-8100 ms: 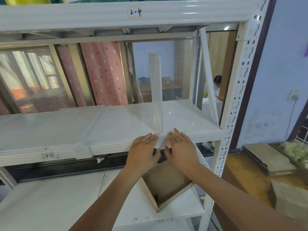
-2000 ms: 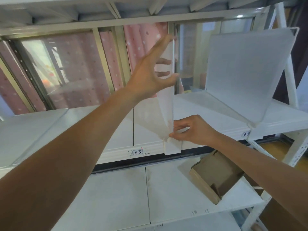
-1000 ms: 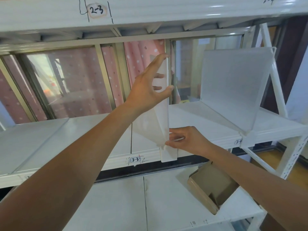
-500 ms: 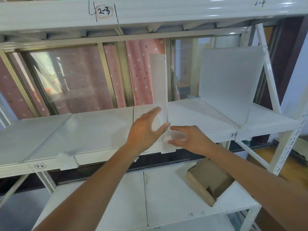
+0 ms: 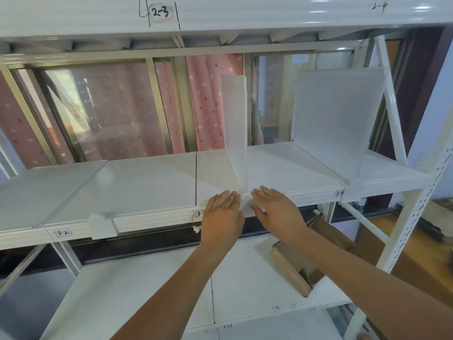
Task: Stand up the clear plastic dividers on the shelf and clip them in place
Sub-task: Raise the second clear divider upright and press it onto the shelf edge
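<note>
A clear plastic divider stands upright on the white shelf, its front clip on the shelf's front lip. My left hand lies flat against the lip just left of the clip, and my right hand lies flat just right of it, both with fingers extended and holding nothing. A second divider stands upright further right. A third divider lies flat on the shelf at the left, with its clip on the lip.
The white upright post bounds the rack on the right. An open brown cardboard box sits on the lower shelf under my right arm. Labels 3-2 and 2-3 mark the shelf fronts. A window with pink curtains is behind.
My left hand came down from the divider's top edge to the shelf lip beside the clip. My right hand let go of the clip and flattened. The divider stands by itself.
</note>
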The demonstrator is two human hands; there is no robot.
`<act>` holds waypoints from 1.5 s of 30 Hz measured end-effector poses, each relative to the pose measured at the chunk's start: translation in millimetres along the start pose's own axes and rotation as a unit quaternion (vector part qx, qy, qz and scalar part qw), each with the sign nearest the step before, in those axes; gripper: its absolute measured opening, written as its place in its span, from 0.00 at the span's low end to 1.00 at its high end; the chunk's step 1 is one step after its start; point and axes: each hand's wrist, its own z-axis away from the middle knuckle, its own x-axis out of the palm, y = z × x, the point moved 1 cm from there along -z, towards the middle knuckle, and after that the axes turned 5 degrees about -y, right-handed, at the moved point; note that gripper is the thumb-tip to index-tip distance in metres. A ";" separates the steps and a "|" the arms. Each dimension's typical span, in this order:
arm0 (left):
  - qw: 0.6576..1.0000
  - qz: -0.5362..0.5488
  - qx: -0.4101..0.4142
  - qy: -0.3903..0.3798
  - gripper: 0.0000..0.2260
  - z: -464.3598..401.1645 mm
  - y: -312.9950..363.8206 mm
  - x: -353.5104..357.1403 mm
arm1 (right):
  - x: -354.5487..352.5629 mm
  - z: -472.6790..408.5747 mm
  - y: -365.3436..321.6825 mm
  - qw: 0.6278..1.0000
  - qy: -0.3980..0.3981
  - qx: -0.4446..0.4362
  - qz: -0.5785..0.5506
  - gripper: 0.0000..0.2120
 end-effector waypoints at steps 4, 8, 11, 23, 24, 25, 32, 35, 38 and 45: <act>1.000 -0.006 -0.006 0.005 0.21 0.5 0.0 5.0 | 7.2 0.3 -5.7 0.999 0.040 -0.002 0.013 0.16; 1.000 -0.014 0.006 0.022 0.21 1.4 -5.6 6.8 | 16.5 3.2 -6.8 0.997 0.069 0.018 -0.004 0.19; 0.999 -0.013 0.022 0.048 0.20 1.0 -9.8 6.8 | 18.3 5.9 -10.1 0.996 0.081 0.028 -0.012 0.23; 0.996 0.037 0.070 0.046 0.24 2.3 -38.8 6.1 | 19.4 5.1 -23.4 0.995 0.085 0.036 -0.033 0.23; 0.996 0.041 0.074 0.042 0.25 3.3 -42.2 5.3 | 18.0 4.4 -25.8 0.995 0.086 0.035 -0.030 0.24; 0.995 0.044 0.080 0.038 0.26 4.3 -45.7 4.3 | 16.6 3.6 -27.7 0.995 0.090 0.034 -0.025 0.24; 0.994 0.061 0.092 -0.022 0.28 6.4 -62.5 -2.7 | 14.9 1.5 -35.5 0.995 0.093 0.021 -0.006 0.23; 0.993 0.068 0.096 -0.027 0.27 6.1 -66.5 -5.3 | 14.6 -0.1 -38.9 0.996 0.087 0.021 -0.004 0.23; 0.992 0.075 0.098 -0.027 0.28 8.2 -72.4 -8.3 | 15.7 -2.1 -44.6 0.997 0.079 0.018 -0.001 0.24; 0.990 0.083 0.102 -0.048 0.30 12.2 -81.7 -14.6 | 16.8 -4.3 -51.7 0.997 0.078 0.020 0.002 0.24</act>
